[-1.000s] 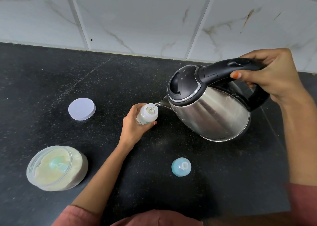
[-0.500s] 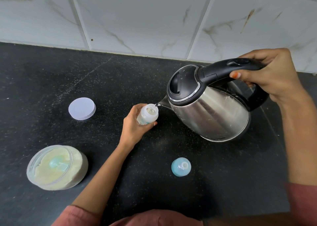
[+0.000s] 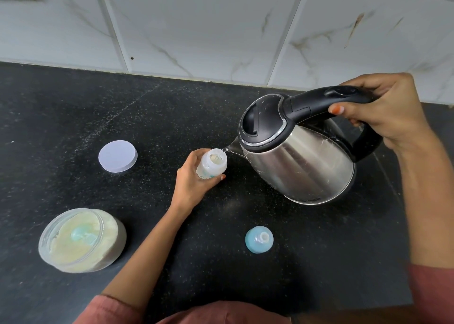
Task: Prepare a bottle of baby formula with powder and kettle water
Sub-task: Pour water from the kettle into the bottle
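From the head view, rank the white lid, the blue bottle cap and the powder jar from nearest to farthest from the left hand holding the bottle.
1. Blue bottle cap: on the counter, toward the person and to the right of the left hand.
2. White lid: lying flat to its left, slightly farther than the cap.
3. Powder jar: open, at the near left, farthest.

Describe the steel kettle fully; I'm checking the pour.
The rounded, brushed stainless-steel kettle with black plastic lid and handle is lifted and tipped left. The right hand grips its handle. Its lid is shut. A thin clear stream leaves the spout into the small white open baby bottle, held by the left hand.
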`<state>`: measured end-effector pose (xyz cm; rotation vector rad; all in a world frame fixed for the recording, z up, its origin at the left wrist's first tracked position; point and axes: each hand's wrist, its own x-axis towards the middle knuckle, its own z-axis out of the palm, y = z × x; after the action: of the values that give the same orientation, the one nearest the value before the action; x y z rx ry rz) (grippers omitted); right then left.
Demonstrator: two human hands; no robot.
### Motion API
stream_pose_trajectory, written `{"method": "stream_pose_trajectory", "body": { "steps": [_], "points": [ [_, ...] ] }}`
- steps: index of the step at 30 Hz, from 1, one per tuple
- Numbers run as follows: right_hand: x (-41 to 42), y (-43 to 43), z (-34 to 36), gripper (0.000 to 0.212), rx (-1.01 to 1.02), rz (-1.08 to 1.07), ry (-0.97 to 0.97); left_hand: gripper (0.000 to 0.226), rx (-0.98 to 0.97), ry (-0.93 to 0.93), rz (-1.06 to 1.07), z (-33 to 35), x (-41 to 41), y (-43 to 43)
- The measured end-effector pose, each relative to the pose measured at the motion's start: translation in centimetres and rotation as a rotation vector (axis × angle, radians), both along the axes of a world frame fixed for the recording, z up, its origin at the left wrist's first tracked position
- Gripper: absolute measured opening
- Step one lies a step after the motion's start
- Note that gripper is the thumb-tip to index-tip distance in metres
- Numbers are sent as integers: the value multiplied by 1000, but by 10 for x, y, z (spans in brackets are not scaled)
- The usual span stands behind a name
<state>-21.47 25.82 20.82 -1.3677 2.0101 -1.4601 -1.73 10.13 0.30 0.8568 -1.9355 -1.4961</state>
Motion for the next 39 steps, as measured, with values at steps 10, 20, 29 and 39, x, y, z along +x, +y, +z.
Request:
{"method": "stream_pose_trajectory", "body": {
  "steps": [10, 20, 29, 39],
  "points": [
    [-5, 6, -14, 28, -7, -45, -82, 58, 30, 10, 12, 0, -4, 1],
    [-16, 24, -31, 23, -137, -140, -183, 58, 55, 4, 17, 2, -6, 6],
    [-31, 48, -52, 32, -310, -250, -308, 60, 45, -30, 33, 8, -10, 14],
    [-59, 64, -72, 33, -459, -354, -363, 58, 40, -37, 44, 14, -21, 26]
  ]
}}
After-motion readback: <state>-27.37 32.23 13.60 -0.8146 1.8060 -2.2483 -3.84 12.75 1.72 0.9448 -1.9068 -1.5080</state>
